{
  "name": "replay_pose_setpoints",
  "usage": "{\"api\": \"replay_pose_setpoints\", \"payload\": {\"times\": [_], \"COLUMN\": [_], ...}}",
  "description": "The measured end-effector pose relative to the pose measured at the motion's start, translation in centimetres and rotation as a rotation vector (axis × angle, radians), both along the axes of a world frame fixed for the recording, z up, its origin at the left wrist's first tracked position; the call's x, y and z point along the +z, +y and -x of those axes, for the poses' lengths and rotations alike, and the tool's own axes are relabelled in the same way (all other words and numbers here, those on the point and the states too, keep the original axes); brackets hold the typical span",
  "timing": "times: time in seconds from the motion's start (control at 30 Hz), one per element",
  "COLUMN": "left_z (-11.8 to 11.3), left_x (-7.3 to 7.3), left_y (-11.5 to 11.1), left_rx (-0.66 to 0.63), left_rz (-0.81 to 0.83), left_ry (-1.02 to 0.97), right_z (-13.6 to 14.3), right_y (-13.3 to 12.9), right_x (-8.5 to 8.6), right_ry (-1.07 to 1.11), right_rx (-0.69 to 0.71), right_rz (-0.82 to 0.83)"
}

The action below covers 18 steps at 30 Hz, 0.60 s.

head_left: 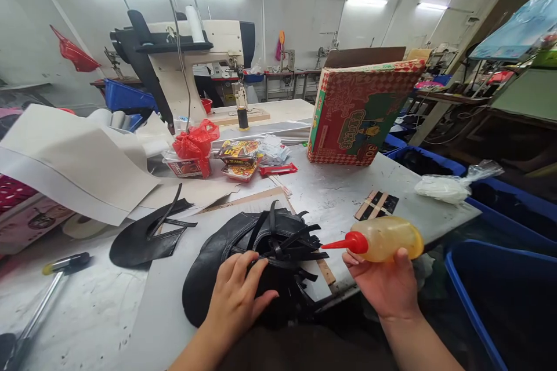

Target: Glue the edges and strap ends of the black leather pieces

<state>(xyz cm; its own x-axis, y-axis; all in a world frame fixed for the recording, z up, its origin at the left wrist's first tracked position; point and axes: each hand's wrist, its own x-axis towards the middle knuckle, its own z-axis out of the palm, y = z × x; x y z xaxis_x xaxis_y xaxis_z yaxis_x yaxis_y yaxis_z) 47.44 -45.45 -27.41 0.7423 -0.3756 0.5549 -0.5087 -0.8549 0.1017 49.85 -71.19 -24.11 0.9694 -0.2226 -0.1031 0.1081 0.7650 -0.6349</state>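
Note:
A stack of black leather pieces with loose straps point(209, 266) lies on the table in front of me. My left hand point(239, 290) rests on the stack near the straps, its fingers apart and the thumb out to the right. To its right, my right hand point(385, 284) is closed around a yellowish squeeze bottle point(389, 239). The bottle lies sideways in the hand, its red nozzle pointing left towards the strap ends. Another black leather piece point(139, 240) with thin straps is on the table to the left.
A hammer point(52, 290) lies at the left, below white sheets point(82, 156). Food packs point(239, 153), a red bag point(195, 139) and a red carton point(348, 116) stand farther back. A sewing machine point(191, 64) is behind. Blue bins point(470, 307) are at the right.

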Motion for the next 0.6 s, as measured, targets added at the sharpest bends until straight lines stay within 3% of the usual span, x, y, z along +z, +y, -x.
{"api": "replay_pose_setpoints", "payload": {"times": [0.13, 0.37, 0.6], "left_z": [-0.6, -1.3, -1.2], "left_x": [0.6, 3.4, 3.6], "left_y": [-0.2, -0.9, -1.2], "left_rx": [-0.036, 0.027, 0.097], "left_rz": [0.007, 0.044, 0.200], "left_ry": [0.196, 0.540, 0.697], "right_z": [0.1, 0.2, 0.1], "right_y": [0.2, 0.3, 0.6], "right_x": [-0.1, -0.4, -0.2], "right_ry": [-0.001, -0.008, 0.003], "right_rx": [-0.005, 0.015, 0.024], "right_rz": [0.024, 0.044, -0.024]}}
